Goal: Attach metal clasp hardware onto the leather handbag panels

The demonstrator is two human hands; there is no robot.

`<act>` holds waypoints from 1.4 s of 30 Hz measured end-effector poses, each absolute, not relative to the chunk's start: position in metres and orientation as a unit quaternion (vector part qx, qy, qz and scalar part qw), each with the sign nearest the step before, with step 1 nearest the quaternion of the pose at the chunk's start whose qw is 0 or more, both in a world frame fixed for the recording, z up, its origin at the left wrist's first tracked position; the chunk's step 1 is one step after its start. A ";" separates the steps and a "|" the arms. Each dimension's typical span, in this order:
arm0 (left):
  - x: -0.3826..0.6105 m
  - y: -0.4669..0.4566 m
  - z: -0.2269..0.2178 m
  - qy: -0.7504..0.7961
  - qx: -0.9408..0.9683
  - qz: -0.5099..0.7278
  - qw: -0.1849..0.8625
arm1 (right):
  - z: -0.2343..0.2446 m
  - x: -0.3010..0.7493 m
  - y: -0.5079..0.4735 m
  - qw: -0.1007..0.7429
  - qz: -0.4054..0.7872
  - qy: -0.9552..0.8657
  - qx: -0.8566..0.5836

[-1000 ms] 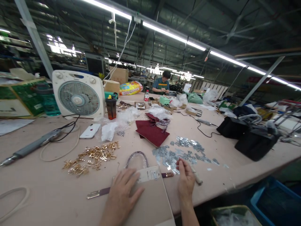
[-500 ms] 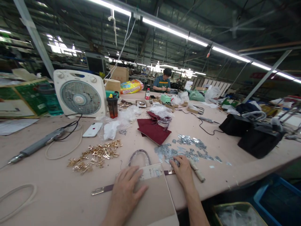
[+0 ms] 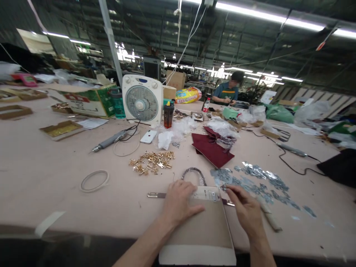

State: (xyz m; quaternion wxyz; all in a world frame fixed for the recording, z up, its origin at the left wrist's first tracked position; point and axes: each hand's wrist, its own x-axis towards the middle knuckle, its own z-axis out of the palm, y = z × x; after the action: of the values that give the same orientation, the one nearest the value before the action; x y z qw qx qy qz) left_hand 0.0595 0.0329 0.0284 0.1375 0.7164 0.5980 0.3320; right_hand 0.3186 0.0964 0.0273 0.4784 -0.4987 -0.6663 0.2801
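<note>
My left hand point(image 3: 178, 202) lies flat, fingers spread, on a beige handbag point(image 3: 204, 226) at the table's near edge. The bag has a wrapped handle point(image 3: 193, 173) and a purple strap with a metal tip point(image 3: 156, 195) running across its top. My right hand point(image 3: 244, 211) hovers at the bag's top right corner, thumb and fingertips pinched on a small silvery piece. Just beyond it lies a spread of silvery metal pieces point(image 3: 251, 180). A pale wooden-handled tool point(image 3: 268, 217) rests on the table to the right of that hand.
A heap of gold fittings point(image 3: 152, 162), dark red leather pieces point(image 3: 213, 148), a white fan point(image 3: 142, 99), a phone point(image 3: 148, 136), a grey power tool point(image 3: 109, 141) and a tape ring point(image 3: 94, 180) lie on the long table. A co-worker point(image 3: 229, 90) sits at the far end.
My head has turned left, so everything slid right in view. My right hand drew back from the silvery pieces toward the bag's top corner, pinching a piece. The left hand stayed on the bag.
</note>
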 end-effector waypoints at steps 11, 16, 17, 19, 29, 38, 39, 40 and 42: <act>0.062 0.031 0.025 0.587 0.714 0.363 0.116 | 0.044 0.241 0.092 0.309 0.356 -0.792 -0.387; 0.062 0.032 0.025 0.592 0.709 0.362 0.122 | 0.045 0.237 0.094 0.298 0.346 -0.798 -0.393; 0.062 0.032 0.025 0.593 0.708 0.363 0.123 | 0.045 0.236 0.095 0.297 0.343 -0.800 -0.392; 0.062 0.032 0.024 0.593 0.707 0.365 0.124 | 0.045 0.236 0.097 0.296 0.342 -0.803 -0.389; 0.063 0.031 0.024 0.594 0.703 0.367 0.134 | 0.049 0.235 0.100 0.283 0.342 -0.814 -0.375; 0.035 0.044 0.027 0.579 0.717 0.314 0.228 | 0.033 0.243 0.100 0.299 0.377 -0.796 -0.367; 0.033 0.048 0.030 0.580 0.719 0.307 0.229 | 0.032 0.243 0.100 0.298 0.375 -0.797 -0.368; 0.033 0.052 0.032 0.579 0.725 0.297 0.226 | 0.031 0.243 0.100 0.297 0.371 -0.798 -0.369; 0.035 0.060 0.038 0.577 0.741 0.266 0.216 | 0.030 0.244 0.100 0.296 0.366 -0.801 -0.370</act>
State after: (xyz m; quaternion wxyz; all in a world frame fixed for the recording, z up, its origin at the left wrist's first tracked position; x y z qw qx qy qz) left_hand 0.0353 0.0602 0.0377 0.2165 0.7411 0.5773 0.2658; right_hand 0.2440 0.1002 0.0301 0.2960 -0.3705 -0.8006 0.3662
